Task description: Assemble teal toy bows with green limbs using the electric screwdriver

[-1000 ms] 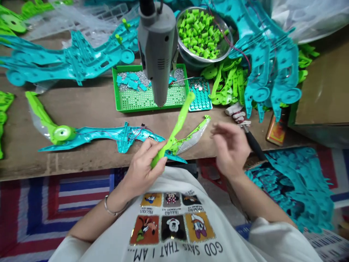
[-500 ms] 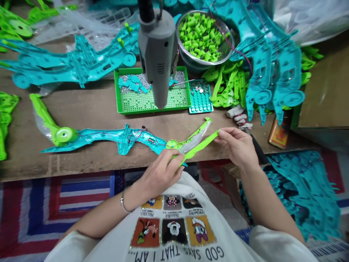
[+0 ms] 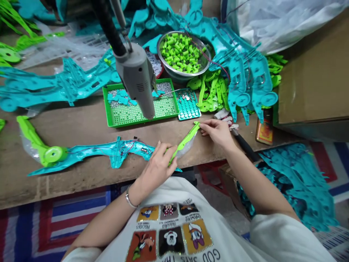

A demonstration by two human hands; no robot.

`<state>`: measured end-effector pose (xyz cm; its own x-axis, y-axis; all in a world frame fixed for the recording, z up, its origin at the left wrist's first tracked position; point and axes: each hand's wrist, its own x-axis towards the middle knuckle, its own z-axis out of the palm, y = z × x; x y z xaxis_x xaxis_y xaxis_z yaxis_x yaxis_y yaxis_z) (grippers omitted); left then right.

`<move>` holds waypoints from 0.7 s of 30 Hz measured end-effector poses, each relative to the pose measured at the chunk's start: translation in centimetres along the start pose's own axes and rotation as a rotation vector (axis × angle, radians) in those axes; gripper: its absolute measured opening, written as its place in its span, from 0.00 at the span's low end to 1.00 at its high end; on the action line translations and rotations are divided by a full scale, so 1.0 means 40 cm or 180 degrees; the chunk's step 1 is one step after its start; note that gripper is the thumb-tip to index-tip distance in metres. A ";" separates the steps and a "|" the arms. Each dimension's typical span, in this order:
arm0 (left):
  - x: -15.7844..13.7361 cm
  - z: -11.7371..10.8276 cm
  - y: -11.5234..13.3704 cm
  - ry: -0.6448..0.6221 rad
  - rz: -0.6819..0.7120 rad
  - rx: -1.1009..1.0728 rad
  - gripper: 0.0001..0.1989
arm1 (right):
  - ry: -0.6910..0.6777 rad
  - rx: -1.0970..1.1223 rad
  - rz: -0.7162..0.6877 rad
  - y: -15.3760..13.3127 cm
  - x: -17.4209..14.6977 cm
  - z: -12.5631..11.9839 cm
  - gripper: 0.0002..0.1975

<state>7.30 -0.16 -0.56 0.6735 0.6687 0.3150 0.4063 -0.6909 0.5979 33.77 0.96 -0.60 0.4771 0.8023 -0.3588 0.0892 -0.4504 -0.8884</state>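
Observation:
A long teal plastic half-shell [image 3: 94, 151], shaped like a toy bow, lies open side up along the table's front edge, with thin red wires and small metal parts inside. Its left end bears a bright green limb [image 3: 31, 136] with a round hub. On the right end a slim green limb cover [image 3: 187, 138] lies over a clear plastic piece [image 3: 188, 147]. My left hand [image 3: 159, 162] presses its fingers round the cover's inner end, hiding the hub there. With thumb and forefinger, my right hand [image 3: 215, 131] pinches the cover's outer tip.
A grey electric screwdriver [image 3: 136, 80] hangs over a green tray [image 3: 109, 116] of screws and teal bits. Beside it are a small teal tray [image 3: 189, 116], a metal bowl [image 3: 174, 70] of green motor-like parts, green limb pieces [image 3: 214, 91], teal shells [image 3: 245, 80] and a cardboard box [image 3: 313, 80].
The green cover, held apart in front of the right limb before, now lies over it. Both hands have moved with it; my right hand has come in to the limb's tip. The camera view has shifted.

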 end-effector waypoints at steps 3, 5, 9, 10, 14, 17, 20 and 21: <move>0.000 0.001 -0.006 -0.0013 -0.0067 -0.0072 0.17 | -0.0018 0.0019 0.0004 -0.006 0.002 0.004 0.18; 0.000 0.002 -0.009 -0.0038 -0.0132 -0.0143 0.18 | -0.0033 0.0004 0.0009 -0.009 0.005 0.006 0.19; -0.004 0.006 -0.013 -0.0028 -0.0198 -0.0288 0.19 | -0.0107 -0.0069 0.0022 -0.012 0.013 0.008 0.19; -0.005 0.007 -0.014 -0.0028 -0.0188 -0.0299 0.20 | -0.0135 -0.0083 0.0035 -0.013 0.016 0.008 0.18; -0.007 0.011 -0.018 -0.0048 -0.0091 -0.0182 0.18 | -0.0215 -0.0059 0.0123 -0.017 0.025 0.007 0.16; -0.002 0.009 -0.015 -0.0015 -0.0083 -0.0092 0.15 | -0.0232 -0.0057 0.0155 -0.020 0.030 0.007 0.14; 0.006 0.005 -0.008 -0.0001 -0.0125 -0.0228 0.15 | -0.0256 -0.0083 0.0190 -0.021 0.035 0.007 0.14; 0.009 0.004 -0.006 0.0009 -0.0150 -0.0323 0.15 | -0.0265 -0.0079 0.0207 -0.022 0.036 0.007 0.13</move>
<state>7.54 0.19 -0.69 0.6533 0.7007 0.2868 0.3729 -0.6275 0.6836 34.12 2.62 -0.41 0.4083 0.8005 -0.4389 0.0827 -0.5112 -0.8555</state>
